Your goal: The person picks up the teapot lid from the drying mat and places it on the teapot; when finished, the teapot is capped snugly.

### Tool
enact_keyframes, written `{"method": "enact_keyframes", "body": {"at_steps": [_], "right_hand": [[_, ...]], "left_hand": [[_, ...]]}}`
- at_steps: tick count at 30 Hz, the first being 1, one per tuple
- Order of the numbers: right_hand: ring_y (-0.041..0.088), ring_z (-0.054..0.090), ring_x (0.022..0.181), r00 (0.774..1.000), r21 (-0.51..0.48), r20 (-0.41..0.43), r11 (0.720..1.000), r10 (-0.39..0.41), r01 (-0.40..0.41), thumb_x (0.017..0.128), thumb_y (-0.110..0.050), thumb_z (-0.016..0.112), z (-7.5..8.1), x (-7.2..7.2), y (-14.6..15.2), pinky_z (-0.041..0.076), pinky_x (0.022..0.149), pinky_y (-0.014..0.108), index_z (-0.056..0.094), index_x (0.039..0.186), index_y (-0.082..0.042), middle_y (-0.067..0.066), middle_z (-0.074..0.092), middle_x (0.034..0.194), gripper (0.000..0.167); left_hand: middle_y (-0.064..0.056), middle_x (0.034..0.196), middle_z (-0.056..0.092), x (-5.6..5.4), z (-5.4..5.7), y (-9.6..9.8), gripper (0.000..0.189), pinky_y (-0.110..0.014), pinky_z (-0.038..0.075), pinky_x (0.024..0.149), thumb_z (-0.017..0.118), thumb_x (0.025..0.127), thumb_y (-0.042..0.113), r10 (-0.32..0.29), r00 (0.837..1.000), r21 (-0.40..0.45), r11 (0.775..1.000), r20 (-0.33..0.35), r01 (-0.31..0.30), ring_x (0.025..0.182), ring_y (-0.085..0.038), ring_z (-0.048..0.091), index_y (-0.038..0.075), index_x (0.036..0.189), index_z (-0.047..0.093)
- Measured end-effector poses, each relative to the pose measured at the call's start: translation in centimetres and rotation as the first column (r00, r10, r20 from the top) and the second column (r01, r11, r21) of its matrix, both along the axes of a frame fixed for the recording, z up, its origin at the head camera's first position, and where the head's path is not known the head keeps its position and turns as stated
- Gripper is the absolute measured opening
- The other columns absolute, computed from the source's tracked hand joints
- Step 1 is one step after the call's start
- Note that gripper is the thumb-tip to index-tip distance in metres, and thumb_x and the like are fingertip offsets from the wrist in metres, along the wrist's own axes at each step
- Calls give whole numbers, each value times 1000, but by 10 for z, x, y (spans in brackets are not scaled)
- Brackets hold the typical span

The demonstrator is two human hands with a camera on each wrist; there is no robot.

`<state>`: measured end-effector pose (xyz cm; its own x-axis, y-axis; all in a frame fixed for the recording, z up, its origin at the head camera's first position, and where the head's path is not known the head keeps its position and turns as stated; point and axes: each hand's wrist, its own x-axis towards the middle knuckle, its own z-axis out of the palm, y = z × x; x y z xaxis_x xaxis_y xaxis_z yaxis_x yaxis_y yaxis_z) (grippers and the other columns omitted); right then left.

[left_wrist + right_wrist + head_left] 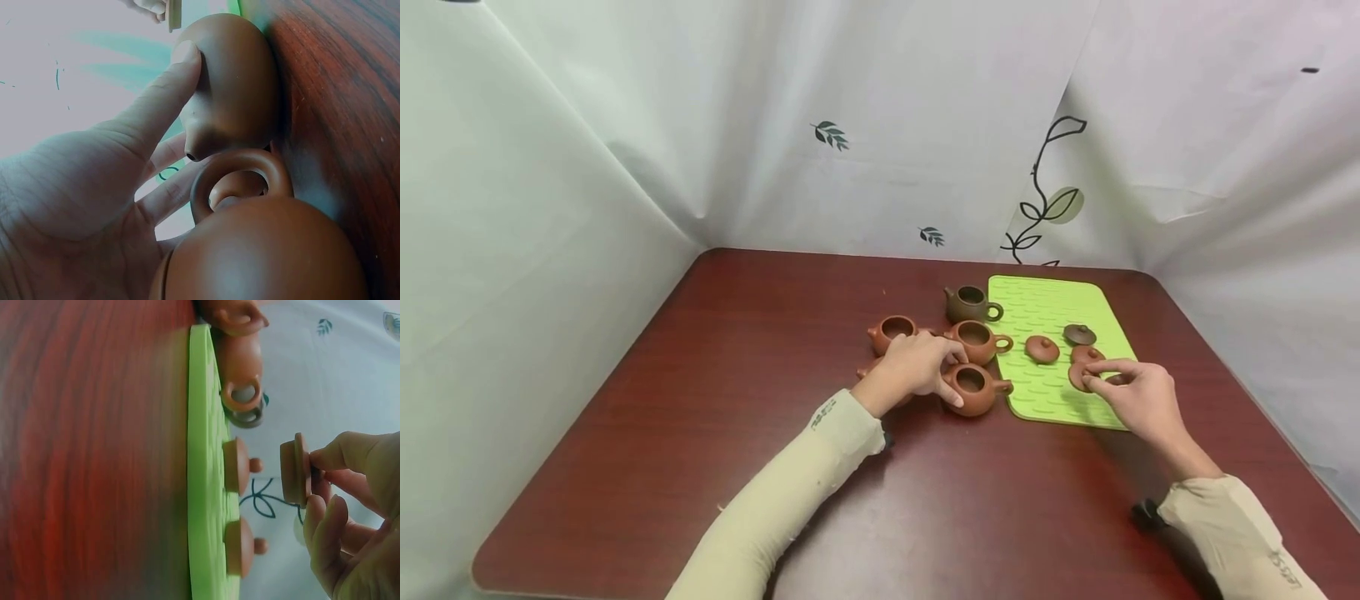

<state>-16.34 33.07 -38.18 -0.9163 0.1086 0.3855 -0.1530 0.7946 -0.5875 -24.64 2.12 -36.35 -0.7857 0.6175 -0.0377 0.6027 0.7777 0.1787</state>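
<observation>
My right hand (1144, 402) pinches a reddish-brown clay lid (290, 472) by its knob, held above the green mat (1037, 406). My left hand (916, 365) grips the nearest lidless clay teapot (981, 404), thumb on its near side near the spout and fingers behind it. Another lidless reddish teapot (976, 335) stands just behind that one, and a dark brown teapot (967, 308) farther back. One more reddish teapot (886, 333) is left of these. A further teapot (269, 250), mostly hidden by the left forearm in the head view, shows its loop handle in the left wrist view.
On the mat lie a reddish lid (1042, 350), a dark lid (1080, 335) and another reddish lid (1087, 356) near my right fingers. The dark red table (737, 350) meets a white patterned curtain (880, 192) at its back edge.
</observation>
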Motion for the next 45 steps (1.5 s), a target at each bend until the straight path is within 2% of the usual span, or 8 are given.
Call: {"method": "enact_keyframes", "body": {"at_steps": [8,12,17,25,33,40,45], "right_hand": [[-5,59,64,999,-68,39,997,26,-23,83,-12,78,-1,8,-15,39,44,25,79,93,-4,5,73,75,13],[-6,57,67,999,-69,34,997,19,-17,83,-12,79,2,11,-23,41,46,25,79,92,-5,2,72,77,12],[-4,55,67,1000,-73,14,997,18,-17,81,-11,80,7,16,-32,39,45,26,80,89,-5,1,71,79,10],[2,56,63,999,-97,39,995,14,-10,81,-13,80,18,18,-48,40,44,27,79,91,-4,2,69,70,14],[3,57,59,999,-91,18,995,44,-42,82,-14,81,22,13,-58,39,44,27,79,90,-4,7,69,74,13],[4,55,52,997,-109,46,993,58,-53,83,-13,80,25,12,-66,36,43,26,78,92,-2,9,72,73,15],[-1,57,55,997,-106,21,992,71,-68,81,-13,81,29,9,-72,39,45,25,79,92,-1,14,71,86,16]], "left_hand": [[19,113,68,4,-6,0,63,-41,45,82,83,65,63,2,1000,14,1000,15,-2,112,-14,58,36,119,67],[19,111,68,6,-8,2,62,-40,45,81,84,64,62,1,1000,21,1000,24,-2,111,-13,58,36,117,67],[18,113,67,9,-9,6,62,-41,46,83,83,65,63,-3,1000,11,1000,24,3,111,-13,58,36,118,67],[19,109,68,6,-6,4,60,-39,45,76,84,65,62,-6,1000,33,999,2,6,107,-13,59,36,117,68],[17,115,67,3,-1,2,62,-39,45,79,82,66,63,4,1000,3,1000,0,-4,110,-13,59,36,119,66],[18,115,67,4,1,1,63,-41,44,84,81,66,65,5,1000,-31,1000,-11,-5,110,-12,59,36,120,66],[19,114,67,4,1,0,63,-40,44,84,82,65,64,8,1000,-21,1000,-10,-8,110,-12,59,37,119,67]]}}
